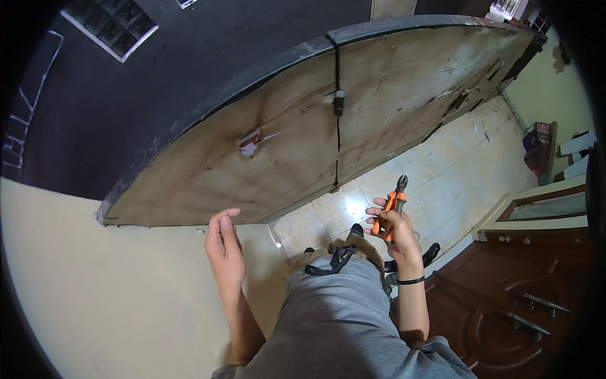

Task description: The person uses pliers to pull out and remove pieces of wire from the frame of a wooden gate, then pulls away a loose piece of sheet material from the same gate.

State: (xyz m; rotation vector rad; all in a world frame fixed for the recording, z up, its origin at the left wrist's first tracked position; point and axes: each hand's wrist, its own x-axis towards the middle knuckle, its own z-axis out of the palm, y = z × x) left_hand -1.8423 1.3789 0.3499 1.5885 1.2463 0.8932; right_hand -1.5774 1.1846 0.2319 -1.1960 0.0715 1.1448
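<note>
In my right hand (399,235) is a pair of cutting pliers (401,184) with orange-and-black handles. The short dark jaws point up and away from me, and my fingers and thumb lie around the handles. My left hand (225,243) is raised in front of the pale wall, thumb side up. It holds nothing that I can see; its index finger sticks out to the right and the other fingers are mostly hidden behind it. A worn, brownish metal gate (284,139) spans the view ahead of both hands, with a torn hole left of its dark centre seam.
A latch (339,102) sits on the gate's seam. Pale floor tiles (435,167) run along the gate's foot. A cream wall (113,278) stands on the left, a brown wooden door (499,303) with two metal handles on the right. Dark and red items (537,148) lie at far right.
</note>
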